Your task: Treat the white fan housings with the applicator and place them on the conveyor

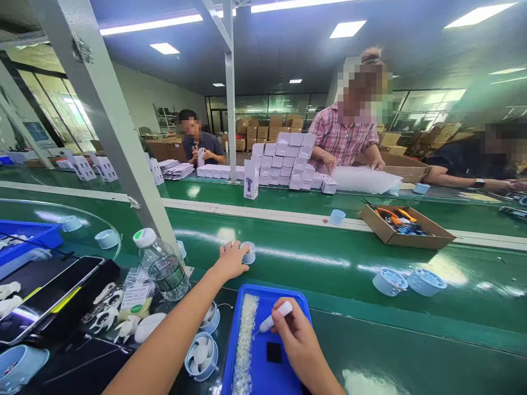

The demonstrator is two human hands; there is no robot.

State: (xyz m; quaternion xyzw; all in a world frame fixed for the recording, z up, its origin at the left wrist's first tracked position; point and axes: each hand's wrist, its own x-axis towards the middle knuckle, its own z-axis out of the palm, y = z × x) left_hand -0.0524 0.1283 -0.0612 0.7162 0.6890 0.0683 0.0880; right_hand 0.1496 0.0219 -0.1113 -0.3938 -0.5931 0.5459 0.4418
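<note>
My left hand [233, 261] reaches out over the green belt, its fingers and thumb closed about the near side of a small light-blue fan housing [251, 253]. In my right hand [297, 332] is a white pen-shaped tool [276, 317] with a thin tip pointing down and left. That tip hovers above a blue tray [302, 296]. Along the tray's left side lies a strip of small clear pieces [244, 345], and a black square [274, 352] rests near its middle. Left of the tray, two blue housings with white fan blades [201, 355] stand partly behind my left forearm.
A water bottle [164, 266] and white fan blades [107, 317] are at left, beside a slanted metal post [111, 109]. Two blue housings [390, 281] sit on the belt at right. Beyond are a carton of tools [405, 225], stacked white boxes [284, 159] and several co-workers.
</note>
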